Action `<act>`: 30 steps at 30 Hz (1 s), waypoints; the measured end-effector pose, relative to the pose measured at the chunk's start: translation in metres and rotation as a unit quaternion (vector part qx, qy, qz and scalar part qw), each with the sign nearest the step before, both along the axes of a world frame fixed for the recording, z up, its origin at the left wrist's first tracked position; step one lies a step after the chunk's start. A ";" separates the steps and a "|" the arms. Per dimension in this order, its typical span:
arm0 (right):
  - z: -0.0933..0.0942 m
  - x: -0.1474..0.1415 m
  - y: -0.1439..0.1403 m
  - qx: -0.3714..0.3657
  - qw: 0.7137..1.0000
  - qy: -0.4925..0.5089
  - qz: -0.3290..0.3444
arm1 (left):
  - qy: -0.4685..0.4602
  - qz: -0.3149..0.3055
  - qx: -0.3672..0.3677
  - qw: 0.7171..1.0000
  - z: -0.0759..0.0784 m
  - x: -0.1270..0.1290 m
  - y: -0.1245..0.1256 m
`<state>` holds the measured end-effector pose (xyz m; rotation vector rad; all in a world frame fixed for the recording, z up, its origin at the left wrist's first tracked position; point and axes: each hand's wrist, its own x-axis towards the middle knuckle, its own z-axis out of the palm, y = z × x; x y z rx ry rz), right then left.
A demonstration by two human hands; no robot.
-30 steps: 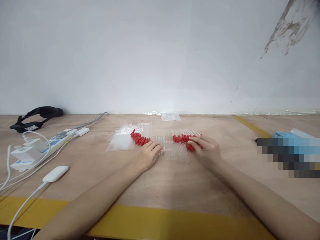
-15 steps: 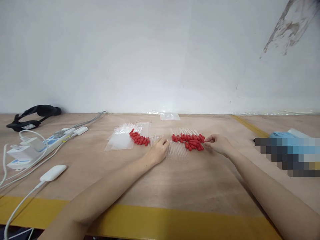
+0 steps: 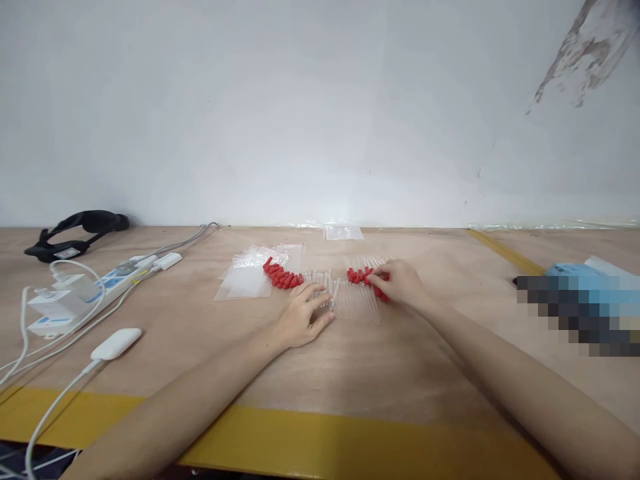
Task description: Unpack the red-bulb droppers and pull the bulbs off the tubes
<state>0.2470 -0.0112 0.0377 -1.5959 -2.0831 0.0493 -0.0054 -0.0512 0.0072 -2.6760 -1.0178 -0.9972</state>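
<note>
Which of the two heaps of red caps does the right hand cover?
The heap of red caps on the right, partly under the right hand. The left heap, beside the clear bags, lies uncovered, beyond the left hand.

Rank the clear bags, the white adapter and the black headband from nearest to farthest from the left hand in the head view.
From the left hand:
1. Clear bags, just up-left, beside the red caps.
2. White adapter, out left on its cable.
3. Black headband, far left by the wall.

Right hand (image 3: 400, 283) hides some red caps (image 3: 361, 275); grip unclear.
</note>
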 end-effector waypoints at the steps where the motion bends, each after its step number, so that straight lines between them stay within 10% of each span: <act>1: 0.001 -0.013 0.002 0.017 0.999 -0.028 -0.010 | 0.005 -0.003 -0.006 1.000 0.000 0.000 0.001; 14: 0.000 -0.058 0.015 0.043 0.987 -0.059 -0.144 | -0.005 0.004 -0.004 1.000 -0.006 0.004 0.011; 23: -0.027 -0.021 -0.028 0.155 0.976 0.111 0.102 | -0.072 0.025 0.082 0.994 0.000 0.008 0.010; 30: -0.039 -0.022 -0.050 0.142 0.973 0.095 0.158 | 0.030 0.000 0.115 0.993 -0.003 0.005 0.010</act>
